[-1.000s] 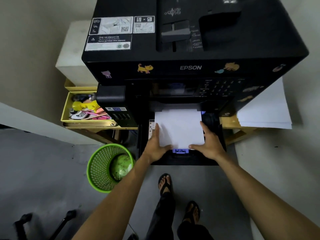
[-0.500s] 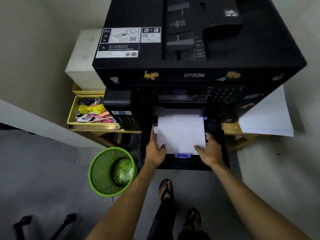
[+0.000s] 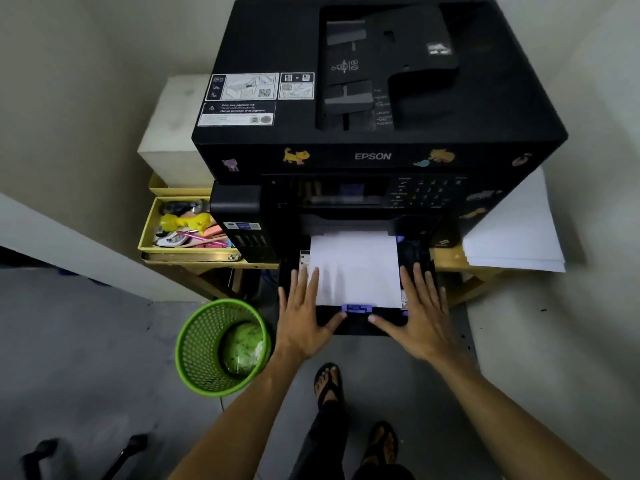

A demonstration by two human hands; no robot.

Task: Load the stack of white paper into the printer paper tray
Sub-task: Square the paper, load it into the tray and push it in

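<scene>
A black Epson printer (image 3: 374, 140) fills the upper middle of the view, with small animal stickers along its front edge and white label sheets on its lid. It stands on a yellowish wooden table (image 3: 450, 263), whose edge shows at either side of the printer's base. At the printer's right a loose pile of white sheets (image 3: 516, 233) lies on that table, partly tucked behind the printer's corner. On the floor to the left stands a green mesh waste basket (image 3: 221, 344) with something pale green inside. Above the basket, a yellow drawer tray (image 3: 147, 233) holds pens and small clutter beside the printer.

The paper tray (image 3: 356, 322) is pulled out from the printer's lower front, and the stack of white paper (image 3: 356, 268) lies flat inside it, its far edge running under the printer body. A purple guide tab (image 3: 356, 308) sits against the near edge of the stack.

The left hand (image 3: 304, 313) lies spread with straight fingers over the tray's left side, fingertips at the paper's left edge. The right hand (image 3: 419, 313) is likewise flat and spread over the tray's right side, gripping nothing. Whether the palms press on the tray or hover just above it is hard to tell from this angle.
</scene>
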